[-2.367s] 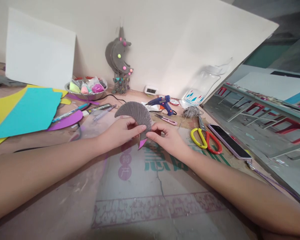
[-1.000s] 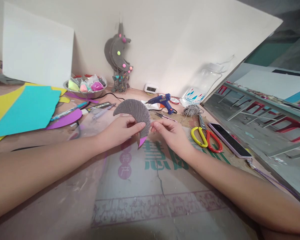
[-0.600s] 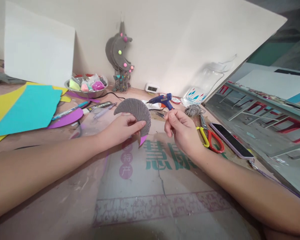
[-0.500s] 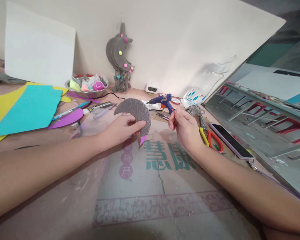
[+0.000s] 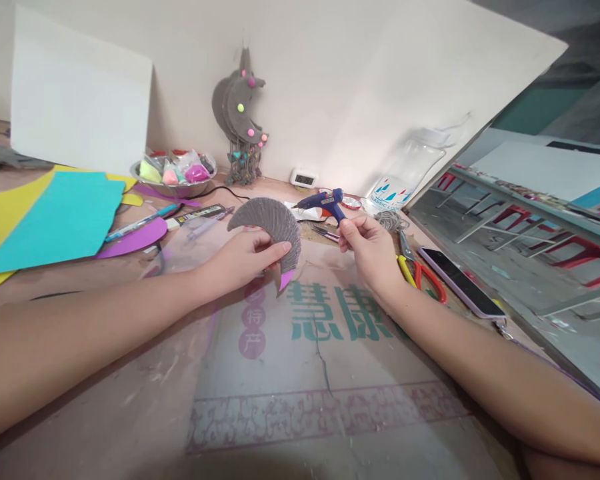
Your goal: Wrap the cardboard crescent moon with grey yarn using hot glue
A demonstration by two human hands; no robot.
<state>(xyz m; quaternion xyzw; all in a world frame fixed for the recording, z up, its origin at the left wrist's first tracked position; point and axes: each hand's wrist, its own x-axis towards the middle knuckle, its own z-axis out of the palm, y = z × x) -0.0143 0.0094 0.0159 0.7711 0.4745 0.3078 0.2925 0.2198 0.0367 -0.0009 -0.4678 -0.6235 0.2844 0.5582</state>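
Observation:
My left hand (image 5: 254, 253) grips a crescent (image 5: 275, 217) wrapped in grey cord, thumb on its face; the lower tip shows bare purple. To the right, my right hand (image 5: 367, 247) is closed, thumb against the fingers, just below the handle of a blue glue gun (image 5: 325, 200). What its fingers pinch, if anything, is too small to make out. A thin grey strand lies on the printed plastic sheet (image 5: 280, 373) below the hands. A bundle of grey cord (image 5: 389, 221) sits behind the right hand.
Scissors (image 5: 423, 277) and a phone (image 5: 463, 283) lie at the right. Coloured sheets (image 5: 60, 217), pens and a metal bowl (image 5: 175, 187) of clay bags are at the left. A moon ornament (image 5: 240, 113) hangs at the back, near a small clock (image 5: 304, 178) and a clear bag (image 5: 405, 173).
My right hand has shifted slightly, its thumb now nearer the glue gun's handle. My left hand and the crescent have hardly moved.

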